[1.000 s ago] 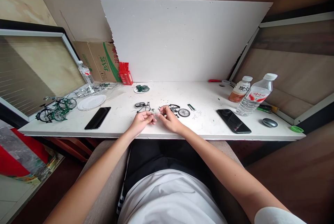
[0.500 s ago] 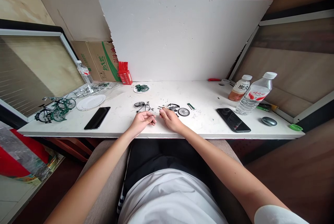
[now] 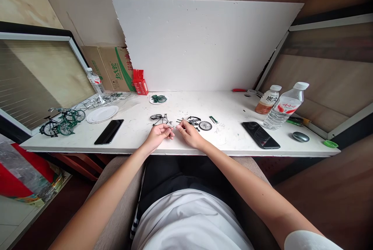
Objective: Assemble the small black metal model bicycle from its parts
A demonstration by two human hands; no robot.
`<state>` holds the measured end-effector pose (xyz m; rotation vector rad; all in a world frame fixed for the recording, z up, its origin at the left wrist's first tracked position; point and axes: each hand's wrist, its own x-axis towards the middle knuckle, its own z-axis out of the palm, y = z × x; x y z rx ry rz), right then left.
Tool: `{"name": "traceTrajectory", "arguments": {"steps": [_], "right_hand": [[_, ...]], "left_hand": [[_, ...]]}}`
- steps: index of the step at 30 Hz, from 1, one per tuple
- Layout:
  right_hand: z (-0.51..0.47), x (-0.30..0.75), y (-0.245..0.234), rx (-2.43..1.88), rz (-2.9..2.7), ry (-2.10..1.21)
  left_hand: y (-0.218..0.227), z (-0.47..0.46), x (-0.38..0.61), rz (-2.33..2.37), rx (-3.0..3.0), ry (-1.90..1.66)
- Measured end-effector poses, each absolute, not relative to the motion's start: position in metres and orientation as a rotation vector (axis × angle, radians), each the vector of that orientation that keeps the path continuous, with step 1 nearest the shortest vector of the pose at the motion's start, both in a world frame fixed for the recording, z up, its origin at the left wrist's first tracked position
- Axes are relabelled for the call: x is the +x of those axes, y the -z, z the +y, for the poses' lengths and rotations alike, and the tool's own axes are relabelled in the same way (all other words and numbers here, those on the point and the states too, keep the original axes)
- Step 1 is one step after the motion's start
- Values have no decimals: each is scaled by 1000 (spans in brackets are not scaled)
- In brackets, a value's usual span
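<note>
My left hand (image 3: 159, 133) and my right hand (image 3: 189, 132) rest near the front of the white table (image 3: 140, 141), fingertips almost touching. Both are pinched closed on a tiny part between them that I cannot make out. Just beyond my fingers lie small model bicycle pieces: a wheel with a frame piece (image 3: 159, 117) on the left, and a dark wheel assembly (image 3: 201, 123) on the right. A small green part (image 3: 213, 119) lies past that.
Two finished green model bicycles (image 3: 61, 122) stand at the far left by a white plate (image 3: 101, 113). A black phone (image 3: 109, 131) lies left, another phone (image 3: 260, 134) right. Two bottles (image 3: 284, 105), a grey mouse (image 3: 300, 136), a red box (image 3: 140, 82) and a dish of green parts (image 3: 158, 99) sit further back.
My hands stay almost in place; the right fingertips shift slightly toward the left hand. The view moves a little.
</note>
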<state>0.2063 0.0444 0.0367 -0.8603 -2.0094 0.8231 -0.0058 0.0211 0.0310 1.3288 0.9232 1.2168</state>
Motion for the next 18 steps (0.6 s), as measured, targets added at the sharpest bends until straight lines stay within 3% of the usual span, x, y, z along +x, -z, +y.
{"name": "traceTrajectory", "arguments": {"steps": [18], "right_hand": [[47,204,-33,-898,-2029,-778]], "left_hand": [[-29,24,-6,919,1272,-1198]]}}
